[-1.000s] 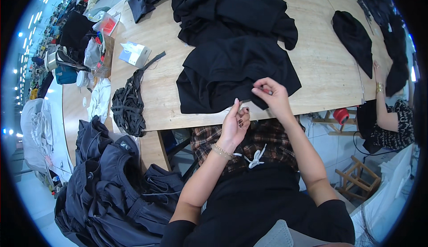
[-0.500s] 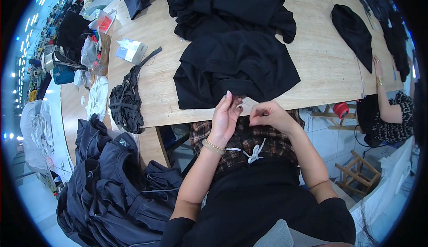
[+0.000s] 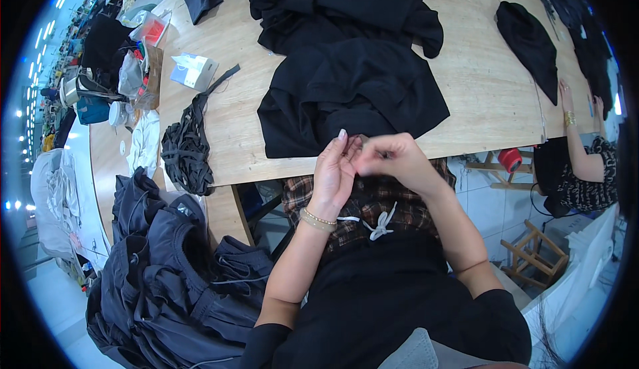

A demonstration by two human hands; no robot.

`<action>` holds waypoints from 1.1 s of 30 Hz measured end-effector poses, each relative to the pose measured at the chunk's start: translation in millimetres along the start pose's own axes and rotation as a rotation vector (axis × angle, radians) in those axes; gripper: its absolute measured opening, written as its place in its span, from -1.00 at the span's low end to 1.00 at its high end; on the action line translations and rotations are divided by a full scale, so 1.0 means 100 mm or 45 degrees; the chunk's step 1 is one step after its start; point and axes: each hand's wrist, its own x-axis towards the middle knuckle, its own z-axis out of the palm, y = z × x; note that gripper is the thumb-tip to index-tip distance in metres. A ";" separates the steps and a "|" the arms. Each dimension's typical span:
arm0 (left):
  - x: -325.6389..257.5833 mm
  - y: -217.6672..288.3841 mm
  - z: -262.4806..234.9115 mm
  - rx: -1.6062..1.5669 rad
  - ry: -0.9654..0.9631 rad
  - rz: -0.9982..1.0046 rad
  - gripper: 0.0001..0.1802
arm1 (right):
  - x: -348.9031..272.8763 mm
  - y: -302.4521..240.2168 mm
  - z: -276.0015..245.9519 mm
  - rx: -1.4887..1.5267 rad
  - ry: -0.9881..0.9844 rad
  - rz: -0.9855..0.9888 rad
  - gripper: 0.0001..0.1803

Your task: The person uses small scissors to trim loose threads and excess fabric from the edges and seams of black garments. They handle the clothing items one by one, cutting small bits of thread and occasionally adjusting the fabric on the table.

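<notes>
My left hand and my right hand meet just off the near edge of the wooden table, over my plaid shirt. The left hand's fingers are straight, and their tips touch the right hand. My right hand is curled into a pinch, and I see nothing between its fingers. A beaded bracelet sits on the left wrist. A crumpled black garment lies on the table right in front of both hands, its hem close to the fingertips.
More black garments are piled behind it. A bundle of dark straps and a small box lie at the left. Dark blue garments are heaped beside my left arm. Another person's hand rests at the right, near a black piece.
Both hands have drawn back from the black garment's hem toward my body. They now meet just off the table edge.
</notes>
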 end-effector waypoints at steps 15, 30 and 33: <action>-0.23 -0.08 0.26 0.218 -0.129 0.190 -0.91 | 0.43 0.03 -0.11 -0.255 0.712 -0.402 -0.91; -0.38 0.03 0.37 0.469 -0.085 0.354 -0.84 | 0.35 -0.46 -0.18 -0.343 0.456 -0.348 -0.89; -0.39 0.05 0.47 0.392 -0.113 0.280 -0.87 | 0.23 -0.30 -0.13 -0.520 0.328 -0.315 -0.90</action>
